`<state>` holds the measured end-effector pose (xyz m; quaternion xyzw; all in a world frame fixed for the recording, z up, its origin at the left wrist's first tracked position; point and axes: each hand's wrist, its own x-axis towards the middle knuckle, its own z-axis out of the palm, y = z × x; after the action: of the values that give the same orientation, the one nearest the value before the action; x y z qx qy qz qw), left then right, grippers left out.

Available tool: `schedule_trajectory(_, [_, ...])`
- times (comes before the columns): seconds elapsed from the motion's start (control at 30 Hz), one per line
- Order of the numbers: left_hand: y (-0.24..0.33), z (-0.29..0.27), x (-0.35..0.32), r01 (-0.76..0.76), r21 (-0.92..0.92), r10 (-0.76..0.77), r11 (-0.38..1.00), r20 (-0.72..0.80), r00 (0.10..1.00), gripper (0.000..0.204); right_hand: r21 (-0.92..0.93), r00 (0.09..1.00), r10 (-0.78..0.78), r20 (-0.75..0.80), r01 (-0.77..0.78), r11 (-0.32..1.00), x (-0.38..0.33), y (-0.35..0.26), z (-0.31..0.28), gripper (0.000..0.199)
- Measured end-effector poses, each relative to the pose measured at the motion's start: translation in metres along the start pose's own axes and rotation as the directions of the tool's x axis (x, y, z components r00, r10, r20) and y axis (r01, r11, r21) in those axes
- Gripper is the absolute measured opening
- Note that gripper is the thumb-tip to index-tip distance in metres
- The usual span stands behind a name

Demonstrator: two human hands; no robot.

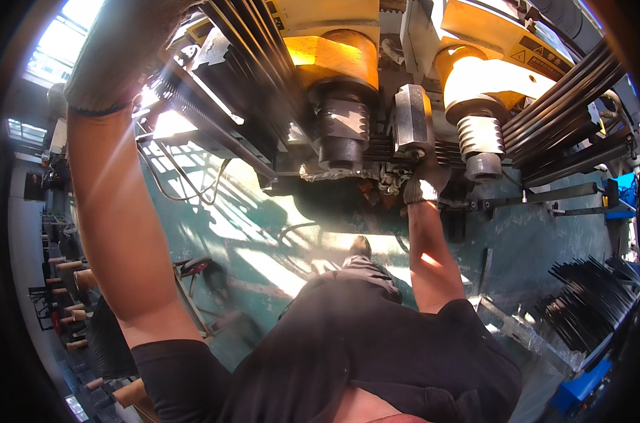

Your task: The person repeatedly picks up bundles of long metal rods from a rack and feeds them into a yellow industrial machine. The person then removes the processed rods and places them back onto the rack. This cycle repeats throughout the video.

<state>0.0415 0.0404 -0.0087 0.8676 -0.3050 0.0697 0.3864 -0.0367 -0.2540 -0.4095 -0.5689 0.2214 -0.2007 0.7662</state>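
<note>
My left arm reaches up along the left side, and my left hand [119, 56], in a pale work glove, is beside the frame of a yellow machine [334, 17]. Its fingers run past the upper edge in glare, so their hold is hidden. My right hand [427, 185], gloved too, is raised to the machine's front, just under a dark hexagonal metal block [413, 121]. It seems to touch the block's lower end, but shadow hides the fingers. On either side of it hang a ribbed dark spindle [343, 130] and a shiny ribbed spindle [480, 144].
Bundles of dark rods [567, 113] flank the machine. More thin black rods [584, 303] lie on a rack at the right. A bar [538, 196] juts out at right. A metal stand [193, 296] is at left on the green floor [263, 261], near rolls [87, 280].
</note>
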Motion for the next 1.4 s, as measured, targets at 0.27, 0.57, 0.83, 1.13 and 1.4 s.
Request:
schedule_trajectory(0.27, [-0.001,-0.001,-0.006,-0.001,0.009,0.001,1.0,-0.034,0.999,0.022,0.127,0.998,-0.004,0.062,-0.004,0.992,0.002,0.007,-0.01,0.009])
schedule_trajectory(0.57, [0.029,-0.017,-0.081,0.009,0.095,0.01,0.995,-0.188,0.982,0.018,-0.338,0.942,-0.305,0.138,0.335,0.88,-0.003,0.021,-0.005,0.025])
schedule_trajectory(0.83, [0.065,-0.011,-0.288,-0.146,-0.192,0.013,0.97,-0.562,0.827,0.016,-0.333,0.946,-0.323,-0.01,0.301,0.893,-0.189,-0.015,-0.032,0.032])
schedule_trajectory(1.13, [0.16,0.024,-0.635,0.007,-0.355,-0.35,0.935,-0.918,0.186,0.015,-0.332,0.801,-0.204,0.564,0.445,0.832,-0.309,0.0,0.059,0.036])
schedule_trajectory(1.4, [0.3,0.121,-0.81,0.203,-0.388,-0.227,0.899,-0.809,-0.543,0.014,-0.043,0.382,0.037,0.924,0.008,0.999,-0.534,-0.024,0.143,0.032])
